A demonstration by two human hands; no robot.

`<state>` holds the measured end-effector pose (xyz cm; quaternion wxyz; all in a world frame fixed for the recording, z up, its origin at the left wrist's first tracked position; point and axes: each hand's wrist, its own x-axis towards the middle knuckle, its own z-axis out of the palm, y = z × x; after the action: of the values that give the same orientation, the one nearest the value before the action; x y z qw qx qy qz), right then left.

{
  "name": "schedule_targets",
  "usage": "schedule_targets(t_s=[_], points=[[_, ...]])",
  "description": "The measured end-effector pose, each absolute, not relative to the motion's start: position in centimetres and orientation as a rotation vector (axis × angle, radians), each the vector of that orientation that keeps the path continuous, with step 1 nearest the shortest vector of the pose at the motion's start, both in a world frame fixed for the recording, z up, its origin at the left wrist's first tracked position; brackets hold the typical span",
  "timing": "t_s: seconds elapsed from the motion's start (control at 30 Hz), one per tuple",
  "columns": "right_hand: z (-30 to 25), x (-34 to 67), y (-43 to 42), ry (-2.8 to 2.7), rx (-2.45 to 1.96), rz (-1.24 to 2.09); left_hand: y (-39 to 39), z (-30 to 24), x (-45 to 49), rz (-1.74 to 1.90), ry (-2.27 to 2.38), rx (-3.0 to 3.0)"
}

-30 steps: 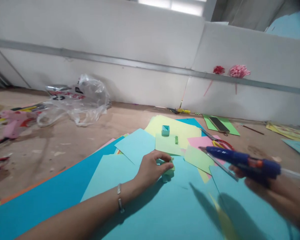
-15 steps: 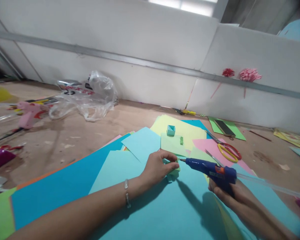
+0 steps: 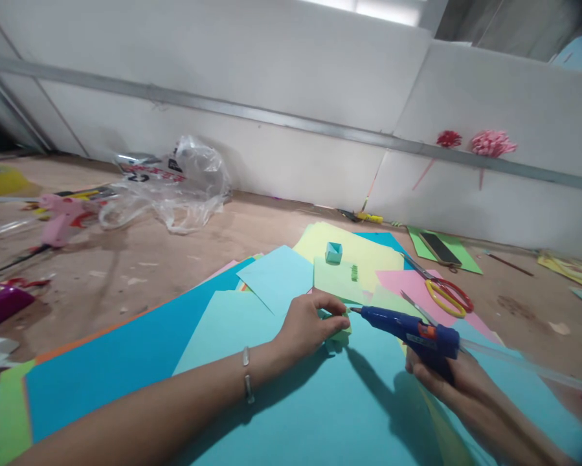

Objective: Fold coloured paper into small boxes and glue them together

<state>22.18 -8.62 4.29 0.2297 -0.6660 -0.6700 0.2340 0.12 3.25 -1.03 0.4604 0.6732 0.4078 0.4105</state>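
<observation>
My left hand (image 3: 314,321) pinches a small folded green paper piece (image 3: 342,334) just above a large light-blue sheet (image 3: 295,414); the fingers hide much of it. My right hand (image 3: 446,382) is wrapped round the handle of a blue hot glue gun (image 3: 412,330), a clear glue stick (image 3: 518,366) jutting from its back. The nozzle points left, right by the green paper and my left fingertips; whether it touches cannot be made out. Beyond my hands, a small light-blue paper box (image 3: 334,252) stands near a pale green sheet (image 3: 334,278).
Scissors (image 3: 448,296) with red and yellow handles lie on pink paper at the right. A phone (image 3: 440,249) rests on green paper behind. To the left are a plastic bag (image 3: 174,188), a pink glue gun (image 3: 60,217) and a purple tape dispenser (image 3: 4,307). A white wall (image 3: 291,155) closes the back.
The whole view has shifted slightly, so the background sits a little further right. Both hands, the green paper and the glue gun keep nearly the same position relative to one another.
</observation>
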Motion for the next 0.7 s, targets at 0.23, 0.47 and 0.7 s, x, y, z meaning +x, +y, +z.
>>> schedule_targets(t_s=[0.23, 0.47, 0.7], points=[[4.4, 21.9, -8.5, -1.872, -1.87, 0.645, 3.3, -1.0, 0.1, 1.001, 0.994, 1.64], [5.0, 21.7, -8.4, -1.853, -1.897, 0.681, 3.3, -1.2, 0.1, 0.996, 0.985, 1.634], [3.8, 22.1, -8.8, -1.883, -1.866, 0.697, 3.2, -1.1, 0.1, 0.978, 1.001, 1.637]])
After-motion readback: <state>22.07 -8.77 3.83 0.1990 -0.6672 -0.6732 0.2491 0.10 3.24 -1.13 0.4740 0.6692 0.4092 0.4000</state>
